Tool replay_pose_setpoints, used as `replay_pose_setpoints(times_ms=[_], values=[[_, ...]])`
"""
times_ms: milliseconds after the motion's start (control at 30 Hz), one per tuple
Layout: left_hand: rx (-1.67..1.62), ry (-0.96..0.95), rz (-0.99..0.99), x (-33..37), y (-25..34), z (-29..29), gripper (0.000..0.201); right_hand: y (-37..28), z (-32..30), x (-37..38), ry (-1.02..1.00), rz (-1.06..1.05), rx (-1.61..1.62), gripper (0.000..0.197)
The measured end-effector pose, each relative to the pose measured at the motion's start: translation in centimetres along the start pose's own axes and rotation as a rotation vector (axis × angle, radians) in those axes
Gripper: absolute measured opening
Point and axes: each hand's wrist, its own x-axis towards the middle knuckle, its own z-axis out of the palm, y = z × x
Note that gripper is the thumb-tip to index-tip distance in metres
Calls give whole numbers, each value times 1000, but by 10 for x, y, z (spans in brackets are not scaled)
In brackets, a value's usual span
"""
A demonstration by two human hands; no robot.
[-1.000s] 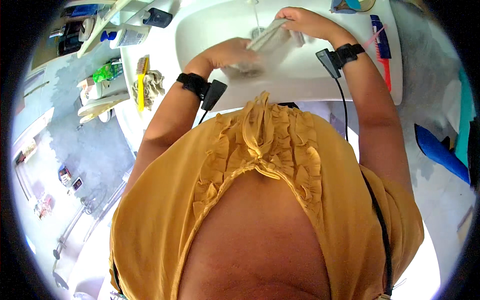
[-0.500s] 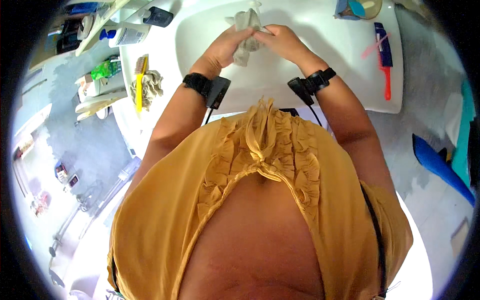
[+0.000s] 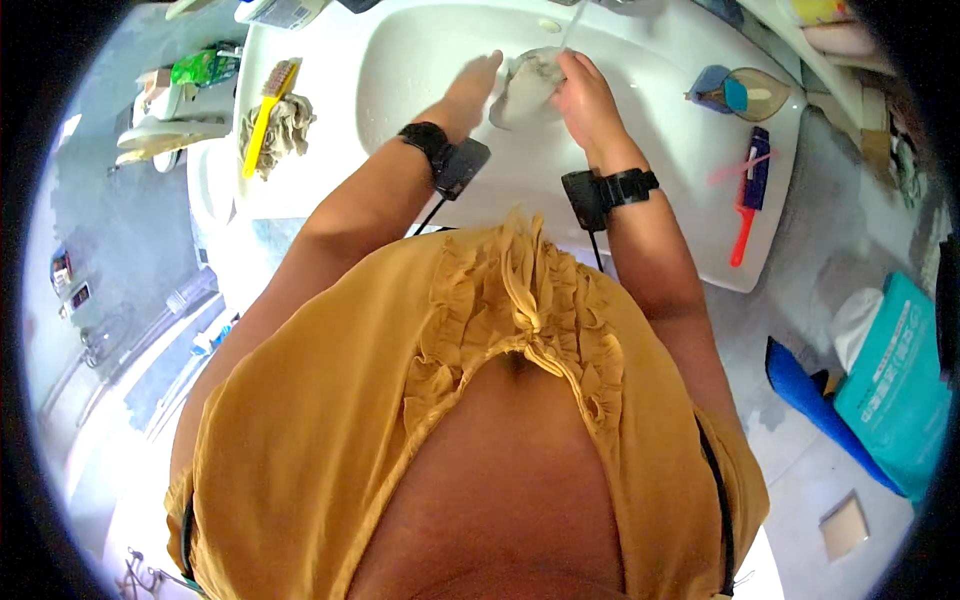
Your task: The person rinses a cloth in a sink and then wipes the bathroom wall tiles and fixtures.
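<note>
A wet, grey-white piece of cloth [image 3: 530, 88] hangs low in the white sink [image 3: 400, 60], under a thin stream of water [image 3: 573, 22]. My right hand [image 3: 588, 100] grips its right edge, thumb side toward the cloth. My left hand [image 3: 468, 95] is off to the cloth's left, apart from it, with the fingers stretched out and slightly blurred. Both wrists wear black straps with small black boxes.
On the sink's left ledge a yellow-handled brush [image 3: 262, 125] lies over a crumpled grey cloth [image 3: 289, 130]. The right ledge holds a red-handled comb or brush [image 3: 743, 225] and a shallow dish [image 3: 765, 92]. A teal bag [image 3: 895, 390] stands at the right.
My left hand has let go of the cloth and moved left of it. The cloth, bunched between both hands before, now spreads from my right hand. The view has shifted rightward.
</note>
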Motion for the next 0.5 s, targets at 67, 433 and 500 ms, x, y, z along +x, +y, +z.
replay_pose_setpoints(times_ms=[67, 433, 500], values=[[-700, -244, -370, -14, 31, 30, 69, 7, -4, -3, 20, -110, 174, 43], [-1185, -248, -491, -40, 69, 82, 50, 31, -10, 11, 331, -276, -534, 48], [-949, -242, -404, -44, 100, 68, 63, 70, -1, 7, 337, -536, -644, 47]])
